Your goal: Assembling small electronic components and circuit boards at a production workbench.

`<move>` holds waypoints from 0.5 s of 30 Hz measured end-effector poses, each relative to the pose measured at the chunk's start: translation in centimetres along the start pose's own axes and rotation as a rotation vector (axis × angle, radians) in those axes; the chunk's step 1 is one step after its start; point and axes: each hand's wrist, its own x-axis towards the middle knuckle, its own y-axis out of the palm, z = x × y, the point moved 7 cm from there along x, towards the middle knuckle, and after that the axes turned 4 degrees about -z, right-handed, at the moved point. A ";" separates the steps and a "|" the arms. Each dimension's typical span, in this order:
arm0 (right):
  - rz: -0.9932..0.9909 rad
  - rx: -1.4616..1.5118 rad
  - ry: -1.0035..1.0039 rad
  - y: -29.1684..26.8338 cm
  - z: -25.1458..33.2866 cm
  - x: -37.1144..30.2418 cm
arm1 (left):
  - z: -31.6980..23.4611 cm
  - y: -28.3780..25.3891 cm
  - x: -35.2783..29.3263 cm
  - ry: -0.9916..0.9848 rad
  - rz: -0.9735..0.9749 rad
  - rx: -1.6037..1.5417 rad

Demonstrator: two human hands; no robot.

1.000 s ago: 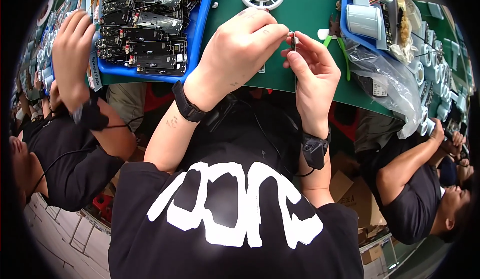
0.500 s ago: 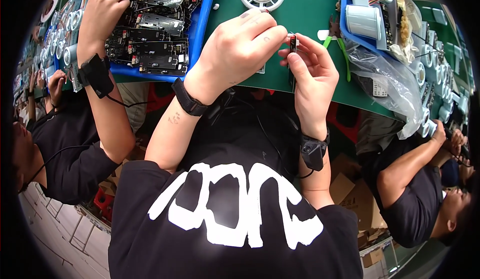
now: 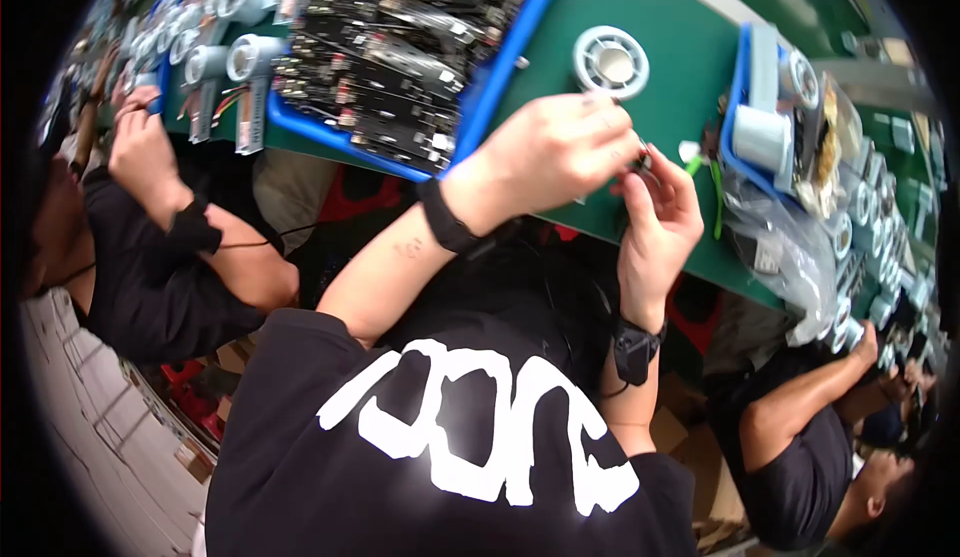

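Note:
Both my hands meet above the near edge of the green table (image 3: 680,17). My right hand (image 3: 662,222) holds a narrow dark circuit board (image 3: 643,161) between thumb and fingers; only its top end shows, blurred. Closed in a pinch, my left hand (image 3: 560,152) is at that end, and its fingertips hide whatever they grip. Just beyond the left hand lies a pale round spoked part (image 3: 612,63) with a silvery disc in its middle. Green-handled pliers (image 3: 717,197) lie to the right of my right hand.
A blue tray (image 3: 484,107) full of black circuit boards (image 3: 400,77) stands left. At right, another blue tray holds pale cylindrical housings (image 3: 762,135), with a clear plastic bag (image 3: 790,257) beside it. People work on both sides; one hand (image 3: 145,147) shows at left.
The whole view has shifted and turned, so table and trays sit lower and further right. My hands stay together at the board. The left neighbour's hand has moved away from the board tray.

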 end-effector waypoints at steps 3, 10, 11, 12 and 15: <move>-0.034 -0.026 0.004 -1.0 -0.5 -0.6 | -0.5 0.4 -0.6 -0.012 -0.022 -0.002; -0.086 -0.173 0.005 -3.5 -0.2 -0.7 | -1.5 1.8 -1.2 -0.039 -0.121 -0.047; -0.068 -0.170 0.001 -3.3 0.1 -0.7 | -1.4 1.8 -1.1 -0.059 -0.146 -0.084; -0.098 -0.211 0.004 -3.5 0.3 -0.6 | -1.5 2.1 -1.2 -0.061 -0.153 -0.073; -0.120 -0.291 0.021 -2.1 -0.1 -0.2 | -0.5 1.2 -2.0 -0.123 -0.203 -0.077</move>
